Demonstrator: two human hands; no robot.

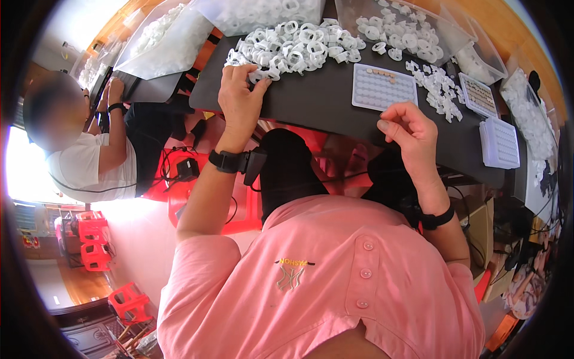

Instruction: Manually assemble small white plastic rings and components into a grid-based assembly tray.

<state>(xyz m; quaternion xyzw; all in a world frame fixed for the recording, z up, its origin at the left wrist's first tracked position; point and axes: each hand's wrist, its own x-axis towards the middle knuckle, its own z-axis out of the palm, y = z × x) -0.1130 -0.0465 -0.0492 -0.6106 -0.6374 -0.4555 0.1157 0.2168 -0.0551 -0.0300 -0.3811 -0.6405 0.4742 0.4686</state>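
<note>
My left hand (241,99) is at the near left edge of a pile of white plastic ring-shaped parts (296,48) on the dark table. Its thumb and fingers close around one white plastic ring (263,75) there. Off the table's near edge, my right hand (411,133) hovers with curled fingers, thumb near the index finger. Whatever it may pinch is too small to make out. Just beyond it lies a pale tray (382,99) with rows of small pockets; several small tan pieces (381,73) sit in its far rows.
Small white clip-like parts (439,90) lie right of the tray. Further right are another tray with tan pieces (478,96) and stacked pale trays (500,143). Clear bins (412,30) of white parts line the back. A person (89,137) sits at left, beside red stools (92,239).
</note>
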